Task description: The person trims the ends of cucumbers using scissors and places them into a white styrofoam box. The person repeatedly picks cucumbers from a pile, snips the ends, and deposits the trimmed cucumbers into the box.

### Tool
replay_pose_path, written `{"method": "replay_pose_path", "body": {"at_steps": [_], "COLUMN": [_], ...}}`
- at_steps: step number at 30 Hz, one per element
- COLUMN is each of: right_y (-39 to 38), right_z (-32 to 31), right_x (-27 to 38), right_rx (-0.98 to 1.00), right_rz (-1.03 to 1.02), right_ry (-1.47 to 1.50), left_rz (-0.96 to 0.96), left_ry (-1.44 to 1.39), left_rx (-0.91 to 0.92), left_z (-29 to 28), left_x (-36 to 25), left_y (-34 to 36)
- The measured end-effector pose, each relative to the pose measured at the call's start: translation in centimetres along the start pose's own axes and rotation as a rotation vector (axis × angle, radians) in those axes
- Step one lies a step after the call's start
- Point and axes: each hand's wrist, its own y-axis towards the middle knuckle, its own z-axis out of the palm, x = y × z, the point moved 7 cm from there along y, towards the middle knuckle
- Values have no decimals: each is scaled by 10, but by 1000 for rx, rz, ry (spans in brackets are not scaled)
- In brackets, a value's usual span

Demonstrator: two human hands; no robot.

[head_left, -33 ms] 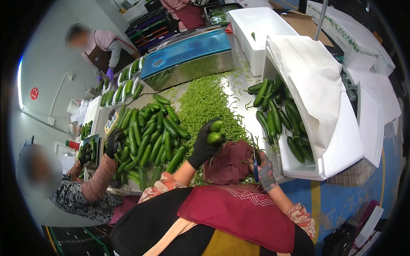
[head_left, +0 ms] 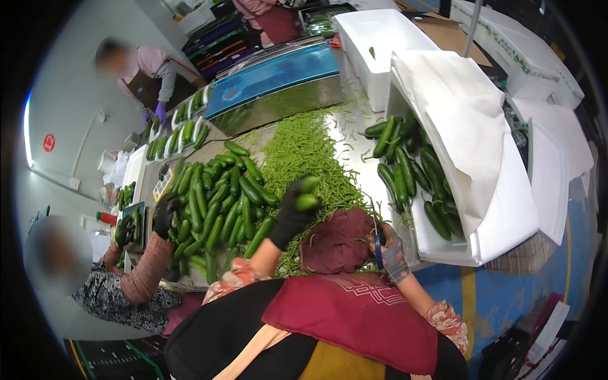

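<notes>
My left hand (head_left: 290,215), in a black glove, grips two green cucumbers (head_left: 308,202) whose rounded ends point my way. It hangs over a layer of short, thin green pieces (head_left: 301,149) on the metal table. In a grey patterned glove, my right hand (head_left: 396,254) is closed on scissors (head_left: 379,250) with dark blue handles, blades pointing away from me. Between my hands lies a crumpled maroon cloth (head_left: 337,239). A big heap of cucumbers (head_left: 221,196) is left of my left hand. More stemmed cucumbers (head_left: 399,168) spill from a tipped white foam box (head_left: 494,247) at right.
A co-worker (head_left: 130,285) at left reaches to the heap with black gloves, beside a scale (head_left: 132,221). Another person (head_left: 149,76) stands farther off by packed trays (head_left: 171,140). A blue-topped metal unit (head_left: 272,82) and a white foam box (head_left: 380,47) stand at the back.
My left hand has shifted slightly left with the two cucumbers, blurred by motion. My right hand keeps the scissors in nearly the same place.
</notes>
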Motion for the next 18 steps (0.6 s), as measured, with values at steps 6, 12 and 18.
{"method": "replay_pose_path", "body": {"at_steps": [6, 12, 18], "right_y": [0, -2, -8], "right_z": [-38, -55, -41], "right_x": [-30, -59, -41], "right_rx": [-3, 19, 71], "right_rz": [-4, 17, 21], "right_ry": [24, 151, -6], "left_rz": [-19, -254, 183], "left_ry": [773, 1043, 536], "left_rx": [-238, -210, 278], "left_z": [-176, -254, -21], "left_x": [66, 114, 59], "left_y": [10, 22, 75]}}
